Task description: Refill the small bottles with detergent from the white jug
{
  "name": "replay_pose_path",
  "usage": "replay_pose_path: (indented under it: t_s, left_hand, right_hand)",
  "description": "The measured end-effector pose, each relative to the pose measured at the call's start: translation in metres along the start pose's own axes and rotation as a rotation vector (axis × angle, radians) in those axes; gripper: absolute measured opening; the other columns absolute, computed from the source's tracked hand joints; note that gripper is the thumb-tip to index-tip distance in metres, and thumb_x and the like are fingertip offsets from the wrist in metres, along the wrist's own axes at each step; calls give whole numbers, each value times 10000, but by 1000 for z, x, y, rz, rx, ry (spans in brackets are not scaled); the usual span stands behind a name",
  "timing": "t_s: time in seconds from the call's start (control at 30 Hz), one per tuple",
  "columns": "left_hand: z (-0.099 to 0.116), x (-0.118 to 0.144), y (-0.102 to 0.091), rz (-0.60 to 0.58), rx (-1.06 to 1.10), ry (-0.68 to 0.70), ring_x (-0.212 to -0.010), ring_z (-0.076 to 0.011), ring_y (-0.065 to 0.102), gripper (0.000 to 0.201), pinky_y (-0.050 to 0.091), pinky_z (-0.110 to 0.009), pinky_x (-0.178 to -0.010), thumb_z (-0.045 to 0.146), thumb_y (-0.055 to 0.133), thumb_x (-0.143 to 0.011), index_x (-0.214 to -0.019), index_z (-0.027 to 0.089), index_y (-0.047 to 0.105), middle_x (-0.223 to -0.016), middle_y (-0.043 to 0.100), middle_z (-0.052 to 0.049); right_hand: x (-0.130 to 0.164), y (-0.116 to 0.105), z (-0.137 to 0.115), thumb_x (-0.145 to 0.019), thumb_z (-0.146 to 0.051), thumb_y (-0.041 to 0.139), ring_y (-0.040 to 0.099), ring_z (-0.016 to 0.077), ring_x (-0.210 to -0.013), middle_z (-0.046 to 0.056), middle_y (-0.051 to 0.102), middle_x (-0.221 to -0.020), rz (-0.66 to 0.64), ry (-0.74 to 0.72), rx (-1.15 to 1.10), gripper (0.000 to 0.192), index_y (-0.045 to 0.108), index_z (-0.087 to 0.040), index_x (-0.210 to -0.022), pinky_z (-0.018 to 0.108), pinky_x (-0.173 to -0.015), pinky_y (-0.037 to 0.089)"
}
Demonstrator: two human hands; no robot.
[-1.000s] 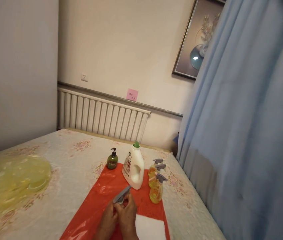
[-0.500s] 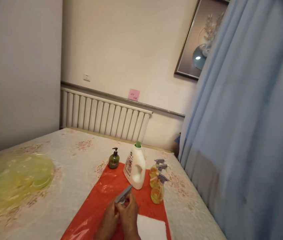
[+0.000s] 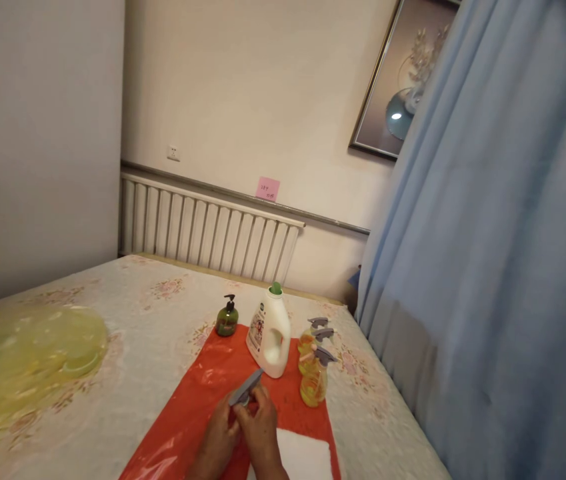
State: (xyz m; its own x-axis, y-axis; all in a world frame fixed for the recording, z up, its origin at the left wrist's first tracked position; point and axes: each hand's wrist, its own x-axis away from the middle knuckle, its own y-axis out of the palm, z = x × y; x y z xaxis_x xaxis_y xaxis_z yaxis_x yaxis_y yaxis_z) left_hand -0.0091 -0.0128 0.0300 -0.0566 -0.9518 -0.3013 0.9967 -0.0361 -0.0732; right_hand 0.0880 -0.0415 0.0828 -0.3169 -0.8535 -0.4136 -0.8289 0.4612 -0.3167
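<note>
Over the red plastic sheet [image 3: 203, 393], both hands are closed around one spray bottle with a grey trigger head [image 3: 247, 388]; its body is mostly hidden by the fingers. My left hand [image 3: 221, 425] grips it from the left. The fingers of my right hand [image 3: 259, 419] pinch just below the trigger head. Just beyond stands a white jug with a handle [image 3: 261, 333], a green piece in its neck. To its right, several spray bottles with yellow liquid [image 3: 313, 385] form a row. A dark green pump bottle [image 3: 227, 319] stands left of the jug.
A white cloth or pad [image 3: 307, 456] lies at the sheet's near right. On the left of the flowered bed cover [image 3: 147, 320] spreads a translucent yellow round item [image 3: 37, 360]. A radiator [image 3: 213, 230] runs along the wall; a blue curtain [image 3: 483, 253] hangs at right.
Both hands stay on the spray bottle in nearly the same place. My right hand and wrist have turned slightly, and a bit more white shows beside the wrist.
</note>
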Motion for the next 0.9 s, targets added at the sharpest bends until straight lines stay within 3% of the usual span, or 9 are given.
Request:
replay_pose_path:
  t_s: [0.1,0.2,0.33,0.47,0.73,0.9]
  left_hand:
    - [5,2,-1,-14,3,2,-1031,-300,698,327,551,-424,-947,265,603,-716,-1007,194,733,-1033,771,-90]
    - [8,2,-1,-27,7,2,-1001,-291,707,330,564,-416,-922,240,585,-711,-1004,204,732,-1022,775,-79]
    - [4,0,-1,-33,16,18,-1022,-294,699,378,554,-422,-940,253,609,-700,-1057,192,716,-1085,761,-92]
    - [-2,-1,0,6,2,27,-1069,-291,682,420,518,-436,-1000,258,612,-694,-1099,189,701,-1141,744,-95]
    - [-1,0,-1,-41,27,8,-1083,-292,680,403,534,-411,-974,241,606,-706,-1094,173,694,-1162,736,-103]
    - [-3,-1,-1,-29,9,-1,-1061,-303,687,390,537,-438,-965,257,613,-711,-1083,172,693,-1144,739,-112]
  right_hand:
    - [2,6,-1,-649,-164,653,636,210,-713,27,669,-758,58,97,18,116,652,-183,-763,278,-663,498]
    - [2,8,-1,-621,-147,665,629,211,-703,17,660,-735,82,101,33,147,645,-185,-762,283,-670,498]
    - [-1,0,-1,-641,-147,639,638,212,-769,31,651,-821,-37,36,38,211,692,-184,-841,268,-675,501]
    - [-4,-8,-2,-691,-142,576,627,198,-753,34,621,-810,-145,-20,81,165,700,-180,-793,263,-672,487]
    - [2,9,0,-648,-158,641,605,202,-688,19,625,-738,57,107,47,115,630,-180,-760,269,-629,481]
    - [0,0,-7,-625,-137,629,606,191,-703,8,627,-774,-34,64,30,182,659,-188,-798,256,-634,478]
